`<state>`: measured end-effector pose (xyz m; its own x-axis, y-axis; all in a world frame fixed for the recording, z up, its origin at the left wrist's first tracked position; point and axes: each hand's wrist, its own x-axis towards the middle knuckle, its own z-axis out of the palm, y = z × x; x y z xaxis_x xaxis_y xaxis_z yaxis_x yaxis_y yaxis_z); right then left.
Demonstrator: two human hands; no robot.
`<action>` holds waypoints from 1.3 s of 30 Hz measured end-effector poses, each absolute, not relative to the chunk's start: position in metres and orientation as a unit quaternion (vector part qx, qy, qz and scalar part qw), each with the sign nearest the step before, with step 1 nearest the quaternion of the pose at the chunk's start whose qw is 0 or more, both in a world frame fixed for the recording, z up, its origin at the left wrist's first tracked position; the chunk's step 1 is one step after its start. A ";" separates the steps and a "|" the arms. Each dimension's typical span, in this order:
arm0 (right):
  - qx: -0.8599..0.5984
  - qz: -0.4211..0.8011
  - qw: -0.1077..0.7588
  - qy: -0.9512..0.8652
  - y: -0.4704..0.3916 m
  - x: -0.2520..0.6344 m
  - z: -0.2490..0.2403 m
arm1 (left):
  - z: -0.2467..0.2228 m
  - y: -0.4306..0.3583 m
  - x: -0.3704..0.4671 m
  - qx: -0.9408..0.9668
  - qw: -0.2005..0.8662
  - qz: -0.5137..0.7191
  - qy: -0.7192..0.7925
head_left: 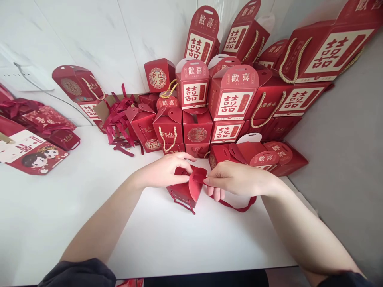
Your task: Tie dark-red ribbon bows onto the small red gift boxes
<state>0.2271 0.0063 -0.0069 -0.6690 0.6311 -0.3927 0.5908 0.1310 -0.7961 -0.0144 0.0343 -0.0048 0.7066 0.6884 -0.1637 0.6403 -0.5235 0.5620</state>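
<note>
A small red gift box [181,192] stands on the white table in front of me, its rounded top flaps partly folded and a dark red cord handle on its near side. My left hand [167,169] grips the box top from the left, with thumb and fingers curled about the flaps. At the right flap, my right hand [229,177] pinches a red ribbon [242,208] between thumb and fingers. The ribbon's loose length loops over the table below that hand. Part of the box top is hidden by my fingers.
Stacked red gift boxes [233,95] with gold cord handles line the back and right. A cardboard box [103,109] overflows with red ribbons [119,115]. More boxes and a printed carton [38,153] lie at left. A grey wall [344,147] bounds the right side.
</note>
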 end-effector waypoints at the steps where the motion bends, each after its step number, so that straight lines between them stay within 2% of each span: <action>1: -0.401 0.516 0.017 -0.757 0.007 0.227 -0.007 | -0.004 0.035 -0.015 0.871 0.305 0.041 0.384; 7: -0.433 0.381 0.041 -0.816 0.008 0.234 -0.001 | 0.004 0.034 -0.020 0.852 0.307 0.052 0.421; 20: -0.406 0.351 0.033 -0.843 0.015 0.219 -0.017 | 0.002 0.035 -0.018 0.889 0.259 0.006 0.377; 24: -0.351 0.305 -0.035 -0.885 0.006 0.219 -0.014 | 0.002 0.041 -0.023 0.898 0.247 0.001 0.365; 26: -0.350 0.258 -0.109 -0.894 -0.011 0.205 -0.027 | 0.002 0.045 -0.028 0.892 0.250 0.000 0.376; 28: -0.369 0.158 -0.182 -0.898 -0.036 0.183 -0.050 | 0.002 0.048 -0.033 0.883 0.254 -0.004 0.394; 30: -0.417 0.042 -0.186 -0.889 -0.059 0.158 -0.076 | 0.002 0.049 -0.036 0.880 0.249 -0.008 0.405; 32: -0.422 -0.009 -0.183 -0.888 -0.071 0.142 -0.094 | 0.002 0.050 -0.037 0.883 0.242 -0.008 0.401; 34: -0.402 -0.001 -0.159 -0.902 -0.067 0.140 -0.096 | 0.001 0.049 -0.036 0.889 0.241 -0.004 0.389; 37: -0.369 0.072 -0.126 -0.918 -0.042 0.159 -0.074 | 0.001 0.048 -0.034 0.893 0.241 0.003 0.380; 39: -0.345 0.221 -0.019 -0.912 -0.025 0.176 -0.054 | 0.002 0.046 -0.034 0.893 0.237 0.011 0.382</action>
